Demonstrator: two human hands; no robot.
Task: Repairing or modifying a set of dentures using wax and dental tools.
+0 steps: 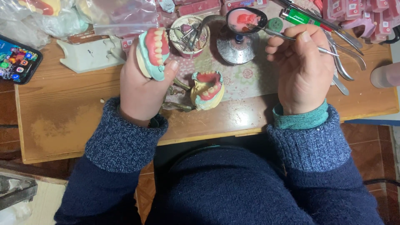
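Note:
My left hand [141,89] grips a denture model [153,52] with pink wax gums and white teeth on a pale green plaster base, teeth facing up. My right hand [302,68] pinches a thin metal wax tool [287,38], its tip reaching into a small black bowl of pink wax [246,18] on a round metal stand. A second denture model [207,89] rests on the wooden table [66,112] between my hands, on a metal frame.
A cup of metal instruments [189,35] stands behind the held model. Pliers [341,54] and a green lighter [298,17] lie at the right. A white plaster piece [89,54], plastic bags and a phone [16,60] sit at the left. Pink boxes fill the back right.

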